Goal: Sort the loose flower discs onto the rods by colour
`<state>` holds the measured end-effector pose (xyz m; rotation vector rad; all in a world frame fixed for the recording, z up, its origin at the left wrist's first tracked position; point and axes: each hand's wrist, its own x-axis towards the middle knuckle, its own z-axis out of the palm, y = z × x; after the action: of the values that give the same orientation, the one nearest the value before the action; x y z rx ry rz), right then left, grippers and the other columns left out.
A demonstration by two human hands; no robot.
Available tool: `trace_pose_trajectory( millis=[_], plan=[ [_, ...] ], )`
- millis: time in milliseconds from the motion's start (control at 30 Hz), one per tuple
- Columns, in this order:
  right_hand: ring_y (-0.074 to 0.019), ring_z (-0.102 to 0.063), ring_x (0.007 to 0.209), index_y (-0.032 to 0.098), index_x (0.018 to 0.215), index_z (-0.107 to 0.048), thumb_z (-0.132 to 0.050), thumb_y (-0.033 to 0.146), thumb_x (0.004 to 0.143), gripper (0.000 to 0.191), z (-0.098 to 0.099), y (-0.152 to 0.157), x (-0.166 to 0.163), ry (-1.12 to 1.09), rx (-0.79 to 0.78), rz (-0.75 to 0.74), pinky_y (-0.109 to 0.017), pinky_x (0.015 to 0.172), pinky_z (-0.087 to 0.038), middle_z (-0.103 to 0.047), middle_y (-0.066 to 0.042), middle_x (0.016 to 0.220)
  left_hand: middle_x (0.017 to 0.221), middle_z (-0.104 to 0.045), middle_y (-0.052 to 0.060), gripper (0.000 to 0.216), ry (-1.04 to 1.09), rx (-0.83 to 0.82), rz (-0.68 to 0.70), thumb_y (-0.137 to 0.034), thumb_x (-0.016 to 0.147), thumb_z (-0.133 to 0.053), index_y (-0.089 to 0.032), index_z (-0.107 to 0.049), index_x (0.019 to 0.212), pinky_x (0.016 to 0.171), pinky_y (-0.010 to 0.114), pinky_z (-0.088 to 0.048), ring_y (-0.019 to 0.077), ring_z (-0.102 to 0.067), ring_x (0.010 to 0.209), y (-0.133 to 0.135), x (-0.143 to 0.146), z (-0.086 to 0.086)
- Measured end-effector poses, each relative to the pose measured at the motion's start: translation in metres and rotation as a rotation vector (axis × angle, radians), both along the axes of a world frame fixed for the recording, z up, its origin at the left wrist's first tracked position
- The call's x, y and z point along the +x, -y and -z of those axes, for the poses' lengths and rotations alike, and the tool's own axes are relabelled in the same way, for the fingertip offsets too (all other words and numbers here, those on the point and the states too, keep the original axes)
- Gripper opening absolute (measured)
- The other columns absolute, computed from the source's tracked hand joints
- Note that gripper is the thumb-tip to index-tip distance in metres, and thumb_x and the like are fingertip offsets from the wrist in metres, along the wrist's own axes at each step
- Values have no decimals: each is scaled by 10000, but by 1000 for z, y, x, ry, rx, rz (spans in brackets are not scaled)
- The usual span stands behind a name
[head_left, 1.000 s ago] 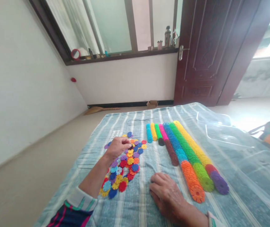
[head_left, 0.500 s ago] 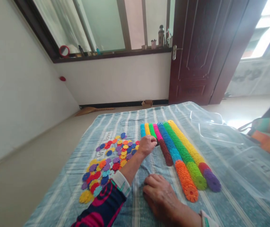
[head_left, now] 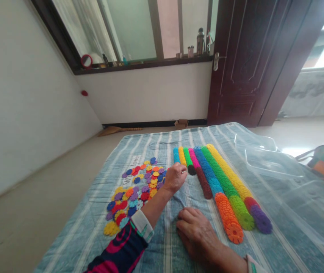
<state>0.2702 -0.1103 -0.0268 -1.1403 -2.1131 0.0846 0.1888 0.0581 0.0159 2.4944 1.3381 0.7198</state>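
My left hand (head_left: 175, 178) is closed in a pinch at the near end of the yellow row (head_left: 182, 155), with a small whitish piece (head_left: 183, 171) at its fingertips, perhaps a disc seen edge-on. Beside it a green row (head_left: 188, 156) ends in black discs (head_left: 191, 170). Lower down, my right hand (head_left: 198, 231) rests on the cloth, fingers curled under; anything inside is hidden. Notched plastic discs form longer rows to the right: pink and brown (head_left: 204, 182), blue and orange (head_left: 227, 216), green (head_left: 224, 180), and yellow ending in purple (head_left: 260, 218).
Loose mixed-colour discs (head_left: 139, 197) lie scattered on the left of the striped cloth (head_left: 88, 227). Clear plastic containers (head_left: 272, 163) stand on the right. A dark red door (head_left: 238, 76) and a windowsill (head_left: 150, 63) with small items are beyond.
My left hand has drawn back slightly from the green row's end, uncovering the black discs there; a whitish piece now shows at its fingertips. My right hand stays down. The view has shifted slightly.
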Motion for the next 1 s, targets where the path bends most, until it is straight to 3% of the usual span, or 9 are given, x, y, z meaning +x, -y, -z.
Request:
trace_pose_trajectory(
  millis=[200, 333, 500, 733, 867, 1000],
  plan=[
    [-185, -529, 751, 201, 736, -525, -496, 67, 894, 209, 6, 3, 3, -42, -29, -46, -307, 685, -392, -589, -23, 791, 867, -683, 70, 131, -184, 59, -20, -159, 834, -575, -170, -698, 790, 833, 297, -493, 193, -638, 888, 13, -64, -8],
    [-197, -548, 799, 196, 764, -551, -473, 88, 930, 213, 5, 5, 4, -50, -51, -73, -314, 720, -418, -598, -39, 817, 1136, -693, 116, 241, -271, 15, -64, -238, 827, -627, -164, -697, 1045, 1018, 393, -446, 261, -607, 1120, 8, -105, -17],
    [-204, -572, 816, 199, 808, -583, -453, 108, 955, 217, 2, 7, 6, -45, -50, -78, -316, 731, -450, -614, -51, 834, 1374, -597, 109, 401, -338, -69, -3, -333, 857, -614, -216, -627, 1240, 1074, 459, -418, 283, -548, 1261, 24, -137, -9],
    [-196, -606, 799, 210, 844, -604, -451, 124, 963, 213, -1, 7, 8, -50, -29, -91, -310, 714, -483, -643, -55, 864, 1119, -731, 81, 203, -255, 14, -111, -222, 856, -565, -202, -713, 993, 1000, 390, -495, 240, -656, 1090, 50, -177, -1],
    [-198, -622, 816, 219, 877, -622, -450, 137, 972, 213, -1, 8, 9, -51, -46, -85, -317, 726, -499, -655, -56, 888, 1116, -731, 73, 217, -124, 123, -95, -178, 845, -534, -209, -719, 954, 992, 346, -511, 207, -658, 1082, 55, -197, 4],
    [-200, -627, 862, 223, 899, -632, -456, 146, 976, 207, 2, 11, 11, -46, -72, -71, -325, 757, -508, -660, -59, 940, 1123, -726, 94, 235, 16, 201, -274, -203, 810, -564, -192, -717, 989, 973, 376, -534, 230, -656, 1083, 52, -217, 13]
  ],
)
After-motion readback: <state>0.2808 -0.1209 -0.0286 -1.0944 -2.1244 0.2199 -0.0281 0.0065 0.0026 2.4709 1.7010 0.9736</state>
